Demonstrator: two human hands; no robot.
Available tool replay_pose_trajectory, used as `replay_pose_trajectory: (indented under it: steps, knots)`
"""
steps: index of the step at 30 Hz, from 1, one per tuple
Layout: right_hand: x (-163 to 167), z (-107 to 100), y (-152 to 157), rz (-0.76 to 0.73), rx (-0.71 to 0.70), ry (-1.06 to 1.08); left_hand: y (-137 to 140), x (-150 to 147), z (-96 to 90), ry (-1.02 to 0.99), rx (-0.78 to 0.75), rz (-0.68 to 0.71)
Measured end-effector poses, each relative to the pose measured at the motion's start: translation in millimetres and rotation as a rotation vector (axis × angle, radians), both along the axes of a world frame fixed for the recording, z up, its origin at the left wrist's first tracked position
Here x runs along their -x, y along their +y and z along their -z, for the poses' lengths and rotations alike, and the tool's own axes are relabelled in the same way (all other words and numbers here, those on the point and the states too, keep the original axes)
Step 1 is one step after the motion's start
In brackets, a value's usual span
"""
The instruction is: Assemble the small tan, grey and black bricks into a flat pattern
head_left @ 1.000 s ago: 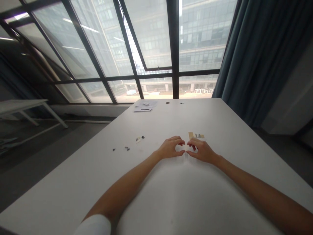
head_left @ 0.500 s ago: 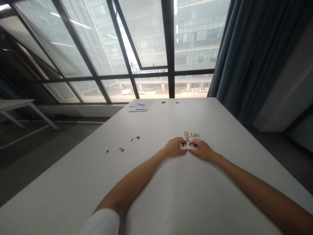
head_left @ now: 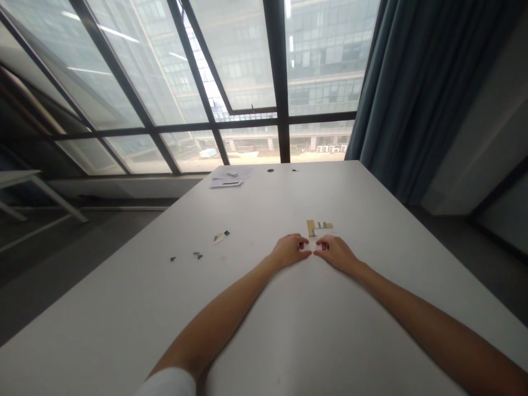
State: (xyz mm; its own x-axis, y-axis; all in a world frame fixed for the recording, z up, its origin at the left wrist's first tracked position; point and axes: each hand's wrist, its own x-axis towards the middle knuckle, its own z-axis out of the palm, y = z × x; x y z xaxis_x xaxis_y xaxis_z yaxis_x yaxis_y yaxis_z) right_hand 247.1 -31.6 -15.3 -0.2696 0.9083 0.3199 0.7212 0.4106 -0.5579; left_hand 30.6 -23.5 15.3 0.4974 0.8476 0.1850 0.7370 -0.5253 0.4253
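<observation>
Pale daylight comes in through the tall windows (head_left: 231, 60), whose panes look washed out and carry streaked reflections (head_left: 119, 34) at the upper left, while the curtain (head_left: 404, 99) and floor (head_left: 115, 224) sink into dimness. The white table (head_left: 264, 335) dulls to grey in the foreground, with soft shadows along the forearms (head_left: 223, 316). Wide-angle distortion slants the window frames at the left, and detail between the left hand (head_left: 291, 250) and right hand (head_left: 339, 254) is too small and soft to make out.
</observation>
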Motion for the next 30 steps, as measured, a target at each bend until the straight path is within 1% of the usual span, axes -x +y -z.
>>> replay_pose_trajectory:
  steps: [4, 12, 18, 23, 30]
  knots:
    - [2, -2, -6, 0.007, -0.027, -0.012, -3, 1, 2.0, -0.024, -0.010, -0.020]
    - [12, -4, -12, 0.118, -0.018, -0.065, -3, -3, 7.3, -0.062, -0.017, -0.037]
    - [14, -6, -12, 0.146, 0.005, -0.079, -2, -7, 5.0, -0.045, -0.002, -0.085]
    - [15, -10, -12, 0.171, 0.051, -0.125, -2, -10, 2.1, -0.013, 0.005, -0.101]
    - [17, -14, -14, 0.183, 0.070, -0.153, -3, -11, -2.4, -0.002, 0.020, -0.114]
